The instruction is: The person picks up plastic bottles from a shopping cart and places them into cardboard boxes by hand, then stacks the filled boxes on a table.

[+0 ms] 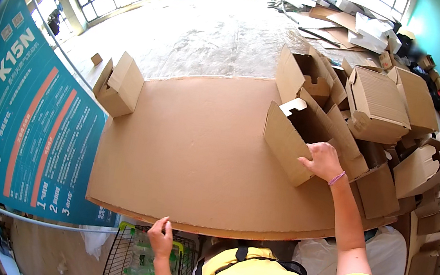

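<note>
Grasping now with the right hand point(323, 160), fingers over the near part of the rim and thumb against the outer left wall of an open-topped carton point(287, 145)! Standing right of centre on a brown tabletop point(189, 155), mouth up, with a white patch showing at the far end. Wearing a pink-purple band point(337, 178) on that wrist. Over to the left hand point(160, 238): relaxed and free, fingers loosely curled, right by the tabletop's near edge; impossible to tell whether touching it. Below that, near and left, a black wire basket point(114, 252) with clear plastic bottles point(142, 259). Crowded along the right side, just beside the held carton, a jumble of brown cartons point(379, 101), tilted at all angles. At the far left corner of the tabletop, well apart, a smaller carton point(126, 89). Beyond the left edge, a big teal banner point(31, 103). And out on the far right floor, a heap of flattened cardboard point(340, 19).
</note>
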Tool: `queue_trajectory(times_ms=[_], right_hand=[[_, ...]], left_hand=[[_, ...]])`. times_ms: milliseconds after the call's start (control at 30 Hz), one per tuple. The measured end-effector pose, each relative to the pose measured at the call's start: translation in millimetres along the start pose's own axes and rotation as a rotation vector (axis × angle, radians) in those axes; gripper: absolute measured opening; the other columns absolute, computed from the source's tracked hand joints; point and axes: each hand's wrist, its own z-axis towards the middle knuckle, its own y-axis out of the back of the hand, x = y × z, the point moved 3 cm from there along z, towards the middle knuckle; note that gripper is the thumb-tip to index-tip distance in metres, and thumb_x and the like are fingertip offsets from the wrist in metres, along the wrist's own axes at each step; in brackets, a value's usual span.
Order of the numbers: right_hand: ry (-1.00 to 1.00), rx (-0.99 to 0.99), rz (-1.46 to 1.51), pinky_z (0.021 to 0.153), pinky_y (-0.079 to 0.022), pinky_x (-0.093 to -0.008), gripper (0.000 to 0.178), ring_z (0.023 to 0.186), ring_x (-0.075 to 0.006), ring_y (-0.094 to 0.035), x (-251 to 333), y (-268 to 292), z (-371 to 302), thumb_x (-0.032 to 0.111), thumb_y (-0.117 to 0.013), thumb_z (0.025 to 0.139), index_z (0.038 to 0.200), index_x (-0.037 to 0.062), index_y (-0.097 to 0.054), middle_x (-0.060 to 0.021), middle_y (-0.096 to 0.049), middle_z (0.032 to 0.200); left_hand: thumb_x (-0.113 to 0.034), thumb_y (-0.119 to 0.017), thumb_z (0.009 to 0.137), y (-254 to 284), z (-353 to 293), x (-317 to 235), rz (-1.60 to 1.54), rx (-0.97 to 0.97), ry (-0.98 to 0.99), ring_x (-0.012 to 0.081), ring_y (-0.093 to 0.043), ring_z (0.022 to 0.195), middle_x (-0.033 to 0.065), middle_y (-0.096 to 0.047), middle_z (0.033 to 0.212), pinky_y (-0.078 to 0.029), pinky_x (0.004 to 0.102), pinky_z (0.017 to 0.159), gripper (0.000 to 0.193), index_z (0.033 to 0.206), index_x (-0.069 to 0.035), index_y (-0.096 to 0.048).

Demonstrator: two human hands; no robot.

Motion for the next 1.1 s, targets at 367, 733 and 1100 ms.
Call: queue_trajectory(times_ms=[367,733,1100], right_hand=[[0.545,0.166,0.223,0.071,-0.052,-0.0402,0.016,0.078,-0.0268,-0.065,146.3,7.4,-46.4,0.025,-0.072,0.08,0.081,0.0081,-0.072,-0.0073,-0.067,0.077],[0.661,0.32,0.091,0.073,-0.047,-0.0341,0.015,0.08,-0.0217,-0.059,216.0,6.8,-81.2,0.027,-0.072,0.083,0.081,0.0117,-0.073,-0.0031,-0.062,0.074],[0.555,0.305,0.135,0.076,-0.046,-0.0358,0.015,0.079,-0.0231,-0.058,223.3,10.8,-83.1,0.024,-0.073,0.081,0.08,0.0091,-0.074,-0.0041,-0.062,0.074]], left_hand=[[-0.001,-0.058,0.09,74.1,-152.1,205.8,0.394,-0.346,0.585,0.031,-0.065,0.103,0.0174,-0.068,0.111,-0.053,0.0413,0.087,0.021,0.109,0.002,-0.067],[-0.014,-0.077,0.077,74.4,-295.6,275.0,0.734,0.106,1.462,0.0401,-0.047,0.129,0.0121,-0.038,0.15,-0.047,0.0483,0.1,0.076,0.142,-0.003,-0.04],[-0.019,-0.075,0.081,92.3,-377.9,373.0,0.636,-0.683,1.355,0.0455,-0.063,0.101,0.0202,-0.054,0.124,-0.052,0.056,0.082,0.059,0.129,0.001,-0.047]])
